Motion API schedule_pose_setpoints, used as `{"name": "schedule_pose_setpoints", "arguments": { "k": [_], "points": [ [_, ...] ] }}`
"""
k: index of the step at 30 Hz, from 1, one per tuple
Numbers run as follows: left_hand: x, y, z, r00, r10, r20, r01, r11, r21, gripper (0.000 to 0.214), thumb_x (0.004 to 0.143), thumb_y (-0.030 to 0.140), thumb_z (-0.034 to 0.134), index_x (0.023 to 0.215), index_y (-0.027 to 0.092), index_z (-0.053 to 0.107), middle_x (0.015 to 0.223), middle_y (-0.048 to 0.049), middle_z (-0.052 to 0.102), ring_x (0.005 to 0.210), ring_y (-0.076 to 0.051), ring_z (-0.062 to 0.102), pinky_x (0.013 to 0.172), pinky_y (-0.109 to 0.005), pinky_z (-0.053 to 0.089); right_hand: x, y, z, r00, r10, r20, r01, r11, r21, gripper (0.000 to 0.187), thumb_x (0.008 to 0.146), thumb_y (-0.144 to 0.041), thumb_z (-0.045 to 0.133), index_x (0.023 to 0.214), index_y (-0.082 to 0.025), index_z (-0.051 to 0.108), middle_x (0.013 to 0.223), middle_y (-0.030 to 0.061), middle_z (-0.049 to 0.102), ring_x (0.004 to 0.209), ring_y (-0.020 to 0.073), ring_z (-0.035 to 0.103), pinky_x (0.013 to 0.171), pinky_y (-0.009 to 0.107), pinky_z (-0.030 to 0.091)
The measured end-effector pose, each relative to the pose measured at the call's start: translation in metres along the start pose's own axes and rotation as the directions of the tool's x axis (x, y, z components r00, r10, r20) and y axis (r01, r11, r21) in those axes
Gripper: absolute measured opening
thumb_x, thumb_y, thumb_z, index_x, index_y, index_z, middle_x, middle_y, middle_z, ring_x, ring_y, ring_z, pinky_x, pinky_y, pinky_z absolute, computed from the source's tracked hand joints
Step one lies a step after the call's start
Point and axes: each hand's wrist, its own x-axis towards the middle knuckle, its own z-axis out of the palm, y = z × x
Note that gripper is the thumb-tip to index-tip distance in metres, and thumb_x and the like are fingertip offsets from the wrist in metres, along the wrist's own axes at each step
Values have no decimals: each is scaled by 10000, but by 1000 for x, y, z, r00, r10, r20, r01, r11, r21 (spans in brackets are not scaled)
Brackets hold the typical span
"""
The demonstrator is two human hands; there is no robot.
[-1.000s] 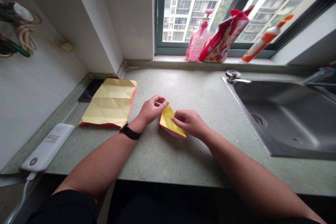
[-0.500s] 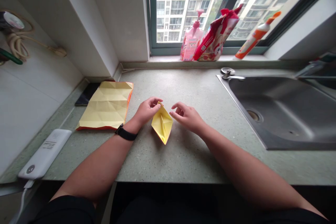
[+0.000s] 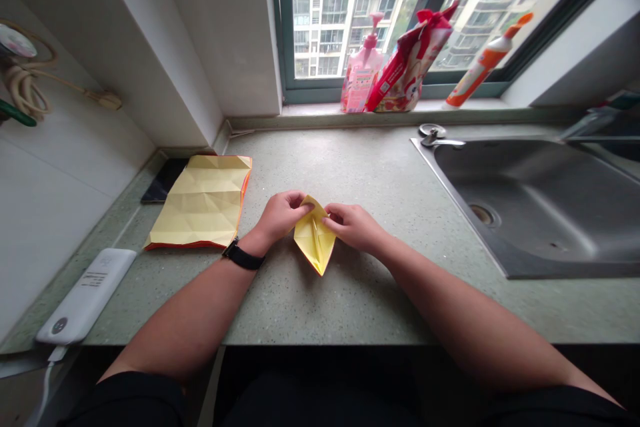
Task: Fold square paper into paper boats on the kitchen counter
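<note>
A small folded yellow paper (image 3: 315,240), kite-shaped with a centre crease and its point toward me, lies on the speckled green counter (image 3: 350,293). My left hand (image 3: 280,215), with a black watch on its wrist, pinches the paper's upper left edge. My right hand (image 3: 353,225) pinches its upper right edge. Both hands have their fingers curled closed on the paper.
A creased yellow sheet with an orange underside (image 3: 203,203) lies to the left, over a dark phone (image 3: 163,181). A white power bank (image 3: 87,297) sits near the left front edge. A steel sink (image 3: 540,207) is at right. Pink pump bottle (image 3: 361,77), red pouch (image 3: 407,67) and orange-capped bottle (image 3: 477,70) stand on the sill.
The folded paper was turned so its point faces me. My right hand let go of it, then came back and pinched its upper right edge. The left hand stayed on the paper.
</note>
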Motion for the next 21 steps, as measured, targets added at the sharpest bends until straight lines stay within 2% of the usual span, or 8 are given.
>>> {"name": "schedule_pose_setpoints", "arguments": {
  "k": [3,5,9,12,14,16,19,21],
  "points": [
    [-5,7,2,999,46,-26,-46,999,26,248,901,421,738,825,189,779,817,-32,772,752,-179,680,672,-272,524,0,3,1,999,-26,-34,26,1000,9,246,984,-381,622,786,-236,616,685,-13,633,637,155,540,604,291,341],
    [-9,12,3,996,90,-22,-90,996,27,250,921,428,742,856,195,801,836,-35,786,775,-182,699,706,-277,552,0,5,2,998,-42,-54,43,999,18,236,977,-364,612,778,-237,607,678,-17,627,634,156,541,602,289,349],
    [-11,16,6,990,142,4,-142,990,22,238,957,419,730,983,201,823,952,-56,819,888,-210,745,801,-301,596,-2,3,2,983,-93,-157,102,994,45,183,988,-322,564,900,-236,699,750,1,699,675,168,597,644,290,398],
    [-11,15,7,985,155,70,-157,987,27,279,1010,417,657,1073,202,823,1014,-61,826,954,-229,754,845,-315,592,-3,1,-1,955,-127,-267,143,989,40,211,995,-309,544,999,-227,739,831,23,749,718,180,635,688,298,424],
    [-10,15,8,982,158,99,-162,986,34,315,1042,424,603,1086,202,823,1027,-59,827,956,-230,754,845,-312,582,-4,0,-3,948,-125,-294,144,989,43,220,999,-332,554,1034,-224,742,822,24,746,709,179,630,685,300,427],
    [-11,16,7,985,153,83,-158,985,62,330,1056,439,592,1097,206,822,1035,-55,829,939,-226,750,832,-307,573,-4,-1,-5,959,-93,-268,120,989,87,236,994,-381,591,1100,-223,731,773,8,724,669,173,611,661,298,426],
    [-12,17,6,989,151,-4,-150,984,98,317,1048,456,624,1109,214,819,1080,-60,830,956,-228,751,840,-306,573,-4,0,-4,993,-20,-118,44,978,204,298,953,-379,646,1210,-234,685,783,-7,734,656,172,629,631,287,440],
    [-11,17,6,989,142,-50,-138,987,82,304,1034,448,647,1136,213,810,1128,-70,826,1006,-236,754,872,-312,580,-3,0,-3,1000,-6,-14,9,970,241,212,925,-323,636,1111,-238,690,804,0,744,686,177,653,623,279,451]
  ]
}}
